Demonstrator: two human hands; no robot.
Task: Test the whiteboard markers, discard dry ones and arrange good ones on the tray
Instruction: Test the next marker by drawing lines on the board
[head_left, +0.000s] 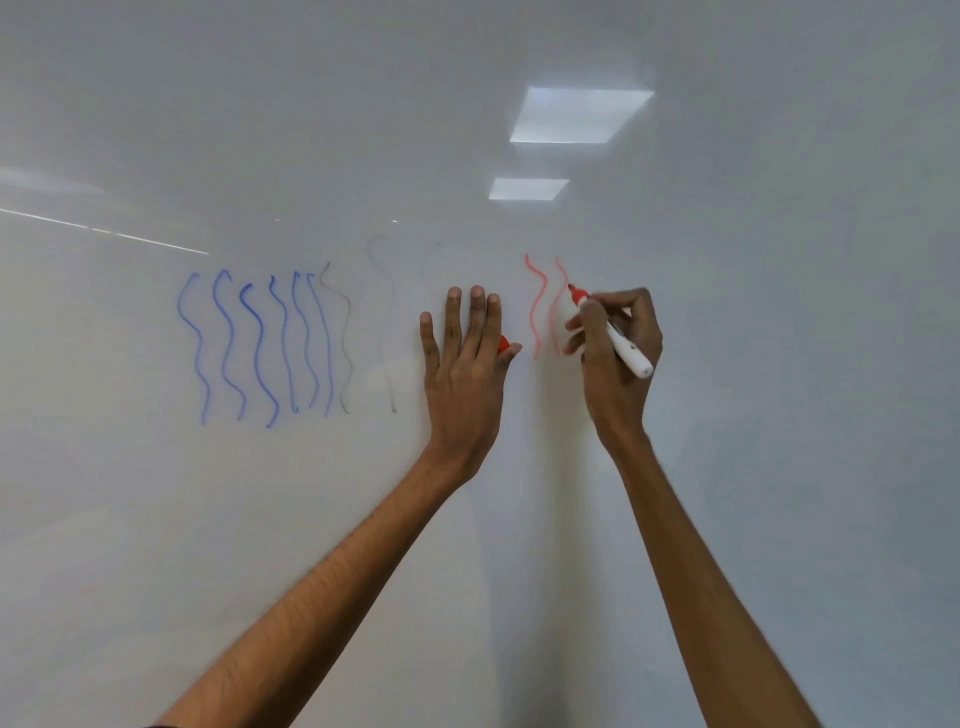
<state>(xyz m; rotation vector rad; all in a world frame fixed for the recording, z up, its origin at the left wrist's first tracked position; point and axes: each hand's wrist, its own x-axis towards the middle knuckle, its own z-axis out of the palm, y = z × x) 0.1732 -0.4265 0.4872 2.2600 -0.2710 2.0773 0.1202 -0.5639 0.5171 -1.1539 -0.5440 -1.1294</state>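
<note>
Red-nibbed, white-barrelled whiteboard marker (623, 345) is sitting in the right hand (615, 387), whose curled fingers are gripping it close to the nib, the tip resting just beside the right-hand one of two red wavy lines (537, 306) on the glossy whiteboard (779, 467). Left of those lines, the left hand (462, 374) is lying flat on the board, fingers straight, thumb pinching a red plastic cap (504, 344) (only partly showing). Farther left, faint grey squiggles (385, 322) and blue wavy lines (254, 343) are showing.
</note>
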